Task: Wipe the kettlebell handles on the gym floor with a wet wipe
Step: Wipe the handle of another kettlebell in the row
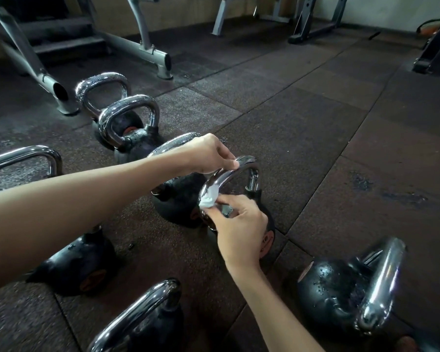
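Kettlebell handles of bright chrome stand out across the dark rubber floor (315, 128). At the bottom edge the nearest kettlebell (148, 323) stands with its handle arching up. To its right the tipped kettlebell (335, 295) lies on its side, beaded with droplets. The left kettlebell (79, 260) is partly hidden by the left forearm.

In the middle, the right hand (239, 229) pinches a bunched white wet wipe (210, 198) against the left curve of the chrome handle (249, 166) of the middle kettlebell (269, 224), which stands upright on the floor. The left hand (208, 153) holds the top of that same handle, fingers curled over it.

Just behind, touching or nearly so, sits a fourth kettlebell (178, 201), its handle largely covered by the left hand. Farther back two wet kettlebells (135, 138) stand one behind the other in a row. Beyond them are a grey machine frame (148, 50) and the feet of a dark rack (313, 31) by the wall.
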{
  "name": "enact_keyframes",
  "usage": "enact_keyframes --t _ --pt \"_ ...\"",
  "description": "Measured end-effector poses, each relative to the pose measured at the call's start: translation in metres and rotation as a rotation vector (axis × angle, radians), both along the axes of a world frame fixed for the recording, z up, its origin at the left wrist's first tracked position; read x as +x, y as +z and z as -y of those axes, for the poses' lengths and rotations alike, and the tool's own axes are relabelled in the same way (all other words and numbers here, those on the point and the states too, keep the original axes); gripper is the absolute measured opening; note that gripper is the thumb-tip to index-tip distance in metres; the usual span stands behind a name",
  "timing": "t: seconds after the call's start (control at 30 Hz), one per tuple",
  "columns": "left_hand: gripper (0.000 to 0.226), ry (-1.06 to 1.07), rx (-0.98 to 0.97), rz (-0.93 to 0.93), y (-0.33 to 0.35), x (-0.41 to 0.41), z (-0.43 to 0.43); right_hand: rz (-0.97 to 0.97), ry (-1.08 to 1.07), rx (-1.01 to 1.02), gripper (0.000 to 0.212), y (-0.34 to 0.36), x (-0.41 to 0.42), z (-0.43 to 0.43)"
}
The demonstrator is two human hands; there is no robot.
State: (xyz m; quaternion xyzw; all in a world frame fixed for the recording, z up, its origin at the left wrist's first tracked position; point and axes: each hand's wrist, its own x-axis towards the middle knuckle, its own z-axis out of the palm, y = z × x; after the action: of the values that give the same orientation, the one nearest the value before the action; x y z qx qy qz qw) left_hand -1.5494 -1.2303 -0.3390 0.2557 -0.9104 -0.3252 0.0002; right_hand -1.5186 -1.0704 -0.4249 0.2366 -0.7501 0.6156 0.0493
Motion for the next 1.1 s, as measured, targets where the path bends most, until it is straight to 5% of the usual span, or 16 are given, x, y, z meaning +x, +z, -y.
enact_keyframes --t 0.1,0.27,0.8,0.9,1.1 --pt "0.019 0.017 -0.060 0.001 -0.002 -0.001 -0.003 0.064 -0.005 0.014 0.021 0.001 -0.011 -0.002" --pt "0.024 0.037 -0.108 0.011 -0.005 0.000 -0.006 -0.138 0.069 0.162 0.021 -0.014 -0.002 -0.018" --pt "0.032 -0.002 -0.247 -0.003 0.008 0.011 -0.048 -0.044 0.097 0.363 0.018 -0.024 -0.022 -0.059" --pt "0.031 -0.031 -0.310 -0.027 0.007 0.012 -0.068 0.055 0.010 0.284 0.021 -0.010 -0.031 -0.080" --pt "0.029 -0.072 -0.444 -0.031 0.008 0.012 -0.091 -0.049 -0.178 0.180 0.023 0.020 -0.045 -0.117"
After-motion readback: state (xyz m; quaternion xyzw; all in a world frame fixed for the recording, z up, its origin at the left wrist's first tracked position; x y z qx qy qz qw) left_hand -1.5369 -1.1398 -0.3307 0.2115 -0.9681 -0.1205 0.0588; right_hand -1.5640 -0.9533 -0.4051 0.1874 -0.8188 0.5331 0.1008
